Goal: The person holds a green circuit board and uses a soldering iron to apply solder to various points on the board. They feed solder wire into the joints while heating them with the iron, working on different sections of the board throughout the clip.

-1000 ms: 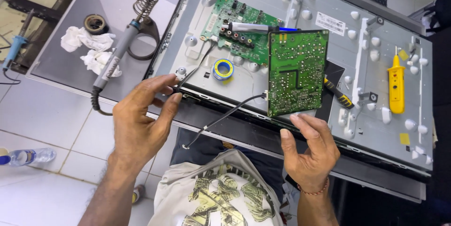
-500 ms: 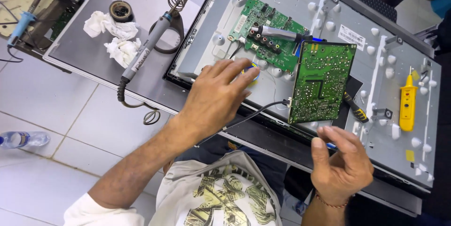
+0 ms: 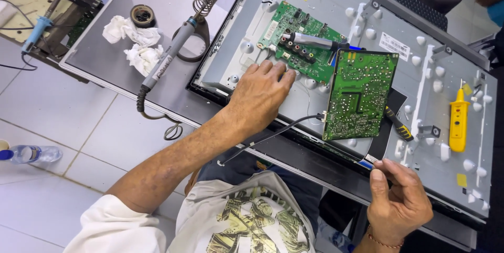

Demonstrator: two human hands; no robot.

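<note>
Left hand [image 3: 262,93] lies palm-down on the metal back panel [image 3: 420,74], fingertips at the edge of the mounted green board [image 3: 294,35]. Right hand [image 3: 396,200] pinches a flat ribbon cable [image 3: 367,161] below the loose circuit board [image 3: 359,93]. Soldering iron [image 3: 170,56] rests leftward; yellow tester [image 3: 458,119] lies far right.

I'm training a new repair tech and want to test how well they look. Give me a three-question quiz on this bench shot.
1. True or false: the left hand grips the soldering iron.
2. Which lies right of the tilted green circuit board? A) crumpled tissues B) yellow tester C) tape roll
3. What colour is the cable plugged into that board's lower left edge?

Key: 1 false, it rests on the metal back panel. 2 B. 3 black.
</note>
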